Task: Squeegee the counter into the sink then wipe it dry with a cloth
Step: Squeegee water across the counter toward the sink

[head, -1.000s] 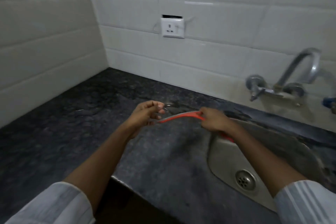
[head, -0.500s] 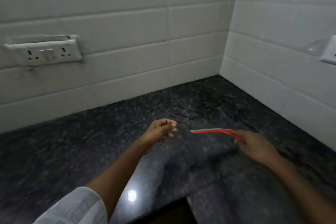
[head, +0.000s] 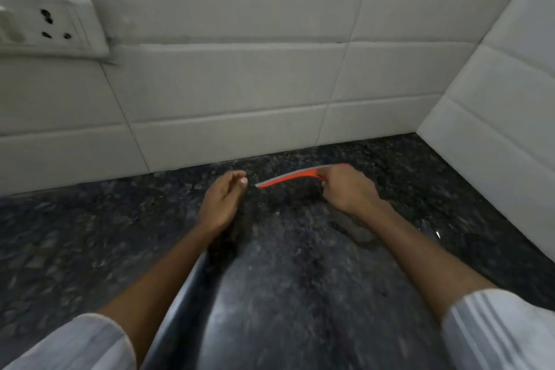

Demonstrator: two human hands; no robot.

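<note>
Over the counter (head: 300, 264), right hand (head: 345, 189) fingers pinch the squeegee (head: 288, 178); left hand (head: 223, 201) fingers curl empty beside its tip.

We find no text, label, brand, number or sign that we can read anywhere in this view.
</note>
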